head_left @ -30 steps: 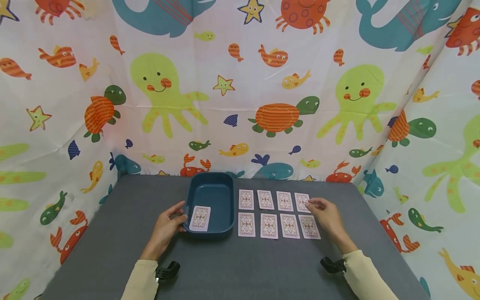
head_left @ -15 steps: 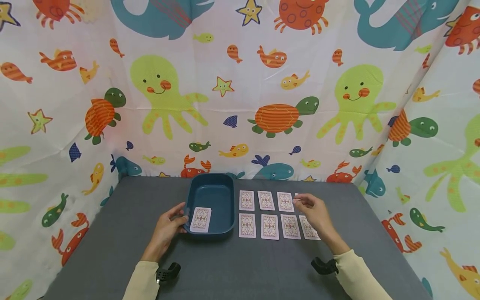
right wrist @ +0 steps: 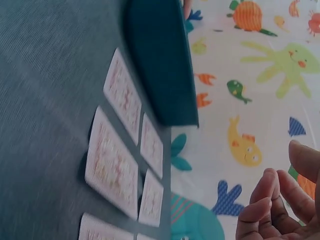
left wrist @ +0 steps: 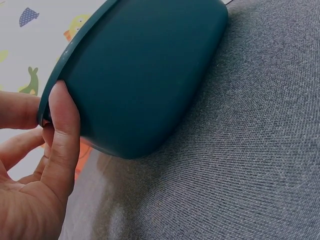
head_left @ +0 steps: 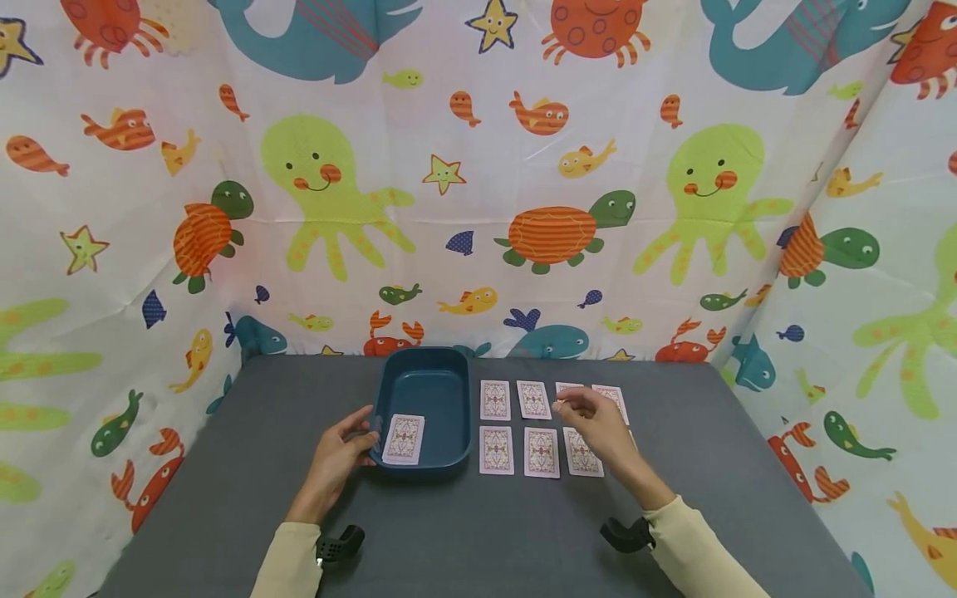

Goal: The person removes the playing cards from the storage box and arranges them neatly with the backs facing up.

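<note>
My left hand (head_left: 336,450) grips the left rim of a dark teal plastic tub (head_left: 428,392); in the left wrist view the thumb (left wrist: 64,112) presses its outer wall. Face-down playing cards (head_left: 404,440) lie in the tub's near left corner. Right of the tub, several face-down cards lie in two rows, among them a far-row card (head_left: 534,400) and a near-row card (head_left: 542,453). My right hand (head_left: 601,423) hovers over the right part of the rows, partly hiding some cards. Its fingers are loosely bent, and nothing shows between them in the right wrist view.
A grey cloth covers the table (head_left: 478,531). A sea-animal printed curtain (head_left: 449,208) hangs along the back and both sides. A black wrist strap (head_left: 340,544) sits at the left wrist, and another strap (head_left: 626,536) at the right.
My right hand has moved left, from the rightmost far-row card to the third one, and the rightmost card shows again. My left hand stays on the tub.
</note>
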Demonstrator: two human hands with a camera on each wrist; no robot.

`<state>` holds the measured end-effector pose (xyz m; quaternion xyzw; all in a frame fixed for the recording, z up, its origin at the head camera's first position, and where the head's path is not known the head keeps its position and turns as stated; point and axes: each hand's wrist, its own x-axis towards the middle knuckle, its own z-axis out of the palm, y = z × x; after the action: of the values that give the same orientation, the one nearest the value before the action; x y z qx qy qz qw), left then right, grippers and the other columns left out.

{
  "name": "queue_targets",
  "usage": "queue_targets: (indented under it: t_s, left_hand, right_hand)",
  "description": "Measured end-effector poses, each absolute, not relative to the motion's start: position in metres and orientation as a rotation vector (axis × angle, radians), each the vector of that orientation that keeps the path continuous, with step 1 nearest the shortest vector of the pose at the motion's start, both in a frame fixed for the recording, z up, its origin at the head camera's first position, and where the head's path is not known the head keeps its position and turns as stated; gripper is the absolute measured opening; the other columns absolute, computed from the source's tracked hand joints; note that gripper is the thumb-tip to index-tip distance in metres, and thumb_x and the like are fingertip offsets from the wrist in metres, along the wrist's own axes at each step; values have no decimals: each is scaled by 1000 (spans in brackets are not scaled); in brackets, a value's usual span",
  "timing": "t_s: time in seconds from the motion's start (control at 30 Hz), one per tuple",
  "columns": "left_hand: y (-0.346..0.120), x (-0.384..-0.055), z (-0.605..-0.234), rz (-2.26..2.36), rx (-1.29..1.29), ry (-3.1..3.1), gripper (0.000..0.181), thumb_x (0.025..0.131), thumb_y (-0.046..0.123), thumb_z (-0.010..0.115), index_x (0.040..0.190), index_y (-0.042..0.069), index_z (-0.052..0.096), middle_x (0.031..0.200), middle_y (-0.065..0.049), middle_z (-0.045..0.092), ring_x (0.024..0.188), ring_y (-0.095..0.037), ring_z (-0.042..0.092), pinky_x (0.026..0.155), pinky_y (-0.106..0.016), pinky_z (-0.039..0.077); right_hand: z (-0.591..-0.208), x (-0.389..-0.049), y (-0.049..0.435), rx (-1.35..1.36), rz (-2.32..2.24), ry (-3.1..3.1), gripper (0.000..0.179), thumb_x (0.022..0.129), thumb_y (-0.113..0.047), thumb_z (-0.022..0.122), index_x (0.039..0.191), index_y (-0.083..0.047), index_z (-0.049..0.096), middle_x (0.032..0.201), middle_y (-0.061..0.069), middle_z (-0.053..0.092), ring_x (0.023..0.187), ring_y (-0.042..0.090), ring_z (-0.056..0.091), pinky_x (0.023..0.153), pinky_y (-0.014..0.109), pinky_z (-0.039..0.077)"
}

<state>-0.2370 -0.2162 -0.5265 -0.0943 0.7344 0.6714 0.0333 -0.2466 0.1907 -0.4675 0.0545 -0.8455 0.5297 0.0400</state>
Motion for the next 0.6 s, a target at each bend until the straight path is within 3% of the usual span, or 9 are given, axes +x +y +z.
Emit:
queue_targets:
  t_s: [0.3, 0.6]
  left_hand:
    - [-216, -235, -527, 2048, -296, 2270, 54, 94, 7, 61, 145, 15, 48, 131, -16, 42, 85, -20, 57, 65, -32, 56]
    - [-215, -237, -526, 2049, -289, 2271, 53, 94, 7, 60, 145, 17, 47, 133, -17, 41, 87, -22, 56, 64, -30, 55]
  right_hand:
    - [-446, -234, 156, 276, 1744, -2602, 27, 94, -15, 65, 117, -1, 65, 99, 17, 66, 82, 13, 62, 73, 23, 51]
    - [-433, -222, 126, 414, 1780, -2577, 22, 93, -11, 66, 112, -1, 66, 97, 18, 66, 81, 20, 61, 71, 20, 49]
